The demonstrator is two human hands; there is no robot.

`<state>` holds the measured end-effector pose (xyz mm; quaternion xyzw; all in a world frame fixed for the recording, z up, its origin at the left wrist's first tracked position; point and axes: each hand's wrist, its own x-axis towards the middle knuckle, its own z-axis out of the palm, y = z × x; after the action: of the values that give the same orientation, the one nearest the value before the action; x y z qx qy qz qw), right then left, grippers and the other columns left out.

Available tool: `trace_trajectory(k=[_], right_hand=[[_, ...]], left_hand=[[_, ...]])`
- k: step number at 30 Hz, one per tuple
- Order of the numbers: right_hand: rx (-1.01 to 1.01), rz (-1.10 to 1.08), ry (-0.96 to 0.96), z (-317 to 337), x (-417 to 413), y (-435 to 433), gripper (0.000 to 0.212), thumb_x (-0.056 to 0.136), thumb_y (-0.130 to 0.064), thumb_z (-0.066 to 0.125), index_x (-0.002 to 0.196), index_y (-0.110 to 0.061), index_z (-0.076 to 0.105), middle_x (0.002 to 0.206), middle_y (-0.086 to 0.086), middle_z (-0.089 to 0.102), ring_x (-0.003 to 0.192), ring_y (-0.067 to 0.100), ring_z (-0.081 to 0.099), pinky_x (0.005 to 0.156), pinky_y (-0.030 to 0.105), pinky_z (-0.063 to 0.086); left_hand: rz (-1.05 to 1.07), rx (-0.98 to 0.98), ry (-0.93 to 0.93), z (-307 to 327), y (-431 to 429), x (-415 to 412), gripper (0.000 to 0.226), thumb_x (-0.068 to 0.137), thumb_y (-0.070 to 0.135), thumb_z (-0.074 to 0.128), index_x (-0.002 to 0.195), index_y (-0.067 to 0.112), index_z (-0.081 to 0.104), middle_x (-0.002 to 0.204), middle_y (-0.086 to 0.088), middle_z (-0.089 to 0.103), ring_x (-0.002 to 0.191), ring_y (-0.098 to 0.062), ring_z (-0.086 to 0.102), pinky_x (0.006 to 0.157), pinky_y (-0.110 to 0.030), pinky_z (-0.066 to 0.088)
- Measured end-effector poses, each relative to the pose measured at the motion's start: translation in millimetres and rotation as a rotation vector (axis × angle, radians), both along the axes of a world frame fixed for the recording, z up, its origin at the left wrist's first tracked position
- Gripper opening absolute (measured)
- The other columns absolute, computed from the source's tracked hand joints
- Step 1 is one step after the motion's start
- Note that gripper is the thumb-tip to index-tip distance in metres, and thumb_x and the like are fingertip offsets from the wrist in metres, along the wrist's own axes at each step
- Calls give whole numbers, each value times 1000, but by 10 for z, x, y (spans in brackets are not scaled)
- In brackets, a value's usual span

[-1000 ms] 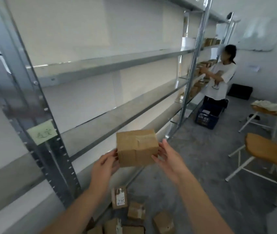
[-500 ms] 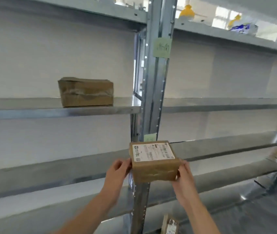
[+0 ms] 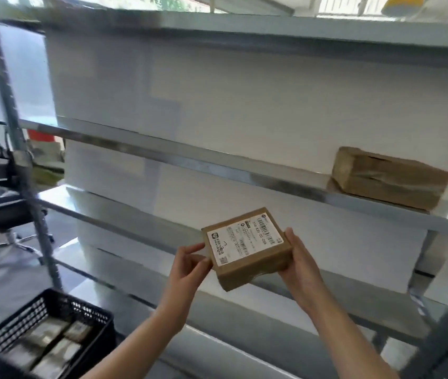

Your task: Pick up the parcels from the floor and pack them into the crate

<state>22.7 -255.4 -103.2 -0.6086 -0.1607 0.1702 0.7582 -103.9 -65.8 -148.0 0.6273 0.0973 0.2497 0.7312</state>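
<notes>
Galvanised steel shelving (image 3: 217, 162) with a taped brown carton (image 3: 389, 177) at its middle shelf's right end, black lattice plastic crate (image 3: 53, 310) holding parcels at lower left, and flat labelled cardboard parcel (image 3: 246, 246) clasped between left hand (image 3: 190, 265) and right hand (image 3: 302, 262).

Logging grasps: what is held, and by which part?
A labelled parcel, held by both hands: left hand at its left corner, right hand on its right side.
</notes>
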Motion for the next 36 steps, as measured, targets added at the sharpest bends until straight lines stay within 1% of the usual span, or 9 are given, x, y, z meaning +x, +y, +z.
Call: trace_trajectory(k=[5,9,13,17,20,25,29,33,36], right_hand=[[128,182,139,-42,-205,1564,64,96,-56,40,129,-5,56,125,15,66,125,31,56,110,48,37],[41,353,89,-40,-596,2685,81,83,-71,49,127,-4,59,122,16,67,118,31,62,107,51,40],[-21,484,49,-173,-1068,3633,101,74,-81,54,119,9,54,119,32,61,107,45,64,98,60,48],[-114,430,-9,-486,-1335,4405,74,81,-73,53,118,-9,50,115,20,64,99,30,68,89,46,55],[-151,429,-22,-787,-1347,4926,48,87,-60,57,109,-20,41,108,9,60,93,21,66,82,38,55],[-270,538,-83,-1268,-1134,5879,22,99,-42,50,95,-23,61,90,3,71,87,25,70,72,36,58],[-341,623,55,-1723,-804,6543,24,101,-35,47,109,-26,68,95,2,75,87,21,73,75,39,61],[-442,676,86,-2192,-417,7089,18,98,-33,53,98,-33,71,100,1,75,95,23,71,81,46,60],[-513,699,88,-2451,-274,7404,14,97,-32,56,100,-22,64,99,3,71,90,20,70,76,41,60]], left_hand=[[143,114,-20,-57,1216,-758,55,72,17,80,117,21,49,121,-5,58,100,-23,68,81,-32,57],[241,289,73,-230,1840,-1258,88,64,10,88,128,34,33,114,-8,54,93,-23,70,79,-37,60],[337,428,192,-523,2360,-1635,106,65,33,88,145,41,19,111,2,61,97,-20,68,82,-38,58],[500,394,241,-746,2780,-1886,102,69,29,87,147,38,22,114,19,62,105,-2,63,85,-20,53],[577,344,288,-911,3137,-1897,94,70,26,86,140,47,26,115,23,60,101,2,63,75,-12,51],[774,276,388,-1293,3935,-1628,100,64,31,89,142,38,28,124,3,49,102,-11,62,75,-15,53],[669,116,516,-1537,4601,-1380,107,59,43,90,142,37,23,132,21,39,121,-2,48,94,-24,49],[595,-227,515,-1809,5186,-1139,71,79,56,67,139,34,34,134,11,54,120,-4,54,102,-32,45],[683,-363,475,-2132,5480,-975,52,90,47,59,135,24,44,134,3,58,116,-10,62,100,-41,51]])
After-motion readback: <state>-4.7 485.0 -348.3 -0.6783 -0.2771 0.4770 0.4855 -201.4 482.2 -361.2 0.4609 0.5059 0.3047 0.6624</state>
